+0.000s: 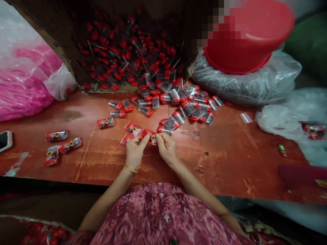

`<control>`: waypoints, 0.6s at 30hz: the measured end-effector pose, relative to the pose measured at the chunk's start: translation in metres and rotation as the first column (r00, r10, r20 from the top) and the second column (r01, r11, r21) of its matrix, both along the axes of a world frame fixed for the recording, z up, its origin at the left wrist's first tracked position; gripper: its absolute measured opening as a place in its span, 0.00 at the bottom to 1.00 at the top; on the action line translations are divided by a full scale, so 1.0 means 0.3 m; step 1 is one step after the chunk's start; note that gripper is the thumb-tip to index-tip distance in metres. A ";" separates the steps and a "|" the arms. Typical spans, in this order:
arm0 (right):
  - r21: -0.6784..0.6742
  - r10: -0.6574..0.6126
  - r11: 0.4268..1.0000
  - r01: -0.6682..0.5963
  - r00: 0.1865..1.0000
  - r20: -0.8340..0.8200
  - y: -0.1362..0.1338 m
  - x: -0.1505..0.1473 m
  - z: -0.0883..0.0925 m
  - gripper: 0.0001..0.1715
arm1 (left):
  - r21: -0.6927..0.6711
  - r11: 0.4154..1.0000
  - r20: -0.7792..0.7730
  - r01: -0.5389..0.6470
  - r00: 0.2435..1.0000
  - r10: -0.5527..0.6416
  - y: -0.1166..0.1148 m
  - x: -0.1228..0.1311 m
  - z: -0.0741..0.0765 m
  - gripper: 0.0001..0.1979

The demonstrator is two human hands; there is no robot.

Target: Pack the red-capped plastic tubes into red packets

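Between my two hands is a red printed packet (148, 134), with a yellow and black picture on it. My left hand (135, 149), with a gold bangle at the wrist, pinches its left side. At its right edge my right hand (166, 146) has thumb and finger closed on it. Two flat red printed cards (132, 128) lie just left of the packet. Beyond my right hand, small clear bottles with red caps (178, 117) and dark contents are heaped. Several bottles in red printed wraps (70, 145) rest on the left of the table.
A cardboard box (68, 64) on its side spills red-capped bottles at the back. A red tub (250, 37) stands on a filled plastic bag (245, 85). Pink-filled bags (25, 81) and a phone (5, 141) are on the left. The wooden table (230, 170) ends near my body.
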State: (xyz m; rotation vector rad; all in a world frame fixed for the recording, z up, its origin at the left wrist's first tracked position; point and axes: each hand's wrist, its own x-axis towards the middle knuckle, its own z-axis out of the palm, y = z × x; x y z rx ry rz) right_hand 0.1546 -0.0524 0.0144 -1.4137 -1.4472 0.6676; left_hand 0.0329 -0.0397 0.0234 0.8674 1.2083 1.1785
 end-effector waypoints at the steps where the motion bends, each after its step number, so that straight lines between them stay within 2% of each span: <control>1: 0.015 0.000 1.000 -0.001 0.995 0.095 0.011 0.016 0.007 0.22 | -0.025 0.999 0.037 -0.025 0.999 0.026 0.004 0.000 0.002 0.12; 3: 0.029 -0.064 0.998 0.058 0.941 0.331 0.039 0.057 0.020 0.21 | -0.072 0.995 0.102 -0.068 0.992 0.075 0.014 -0.003 0.013 0.14; 6: 0.012 -0.160 0.980 0.200 0.747 0.645 0.089 0.121 0.020 0.21 | -0.135 0.986 0.174 -0.095 0.978 0.118 0.029 -0.009 0.039 0.17; 8: -0.042 -0.109 0.976 0.214 0.646 0.756 0.117 0.151 0.009 0.22 | -0.186 0.979 0.210 -0.079 0.970 0.118 0.035 -0.012 0.053 0.18; 10: -0.096 -0.035 0.979 0.179 0.613 0.790 0.135 0.171 -0.001 0.18 | -0.227 0.972 0.229 -0.058 0.967 0.111 0.037 -0.014 0.060 0.19; 12: -0.108 -0.026 0.980 0.167 0.645 0.764 0.135 0.185 0.000 0.15 | -0.258 0.965 0.233 -0.048 0.966 0.110 0.038 -0.016 0.064 0.21; 14: -0.119 -0.041 0.981 0.156 0.756 0.654 0.115 0.196 0.016 0.16 | -0.285 0.957 0.238 -0.044 0.964 0.115 0.039 -0.018 0.066 0.22; 16: -0.202 0.025 0.977 0.065 0.911 0.412 0.077 0.202 0.047 0.18 | -0.304 0.952 0.250 -0.039 0.961 0.120 0.041 -0.020 0.069 0.22; 17: -0.260 0.090 0.965 -0.023 0.964 0.250 0.053 0.202 0.065 0.19 | -0.306 0.951 0.257 -0.035 0.959 0.117 0.042 -0.020 0.071 0.22; 18: -0.314 0.154 0.942 -0.121 0.985 0.083 0.029 0.199 0.083 0.21 | -0.300 0.953 0.260 -0.029 0.959 0.111 0.043 -0.020 0.073 0.22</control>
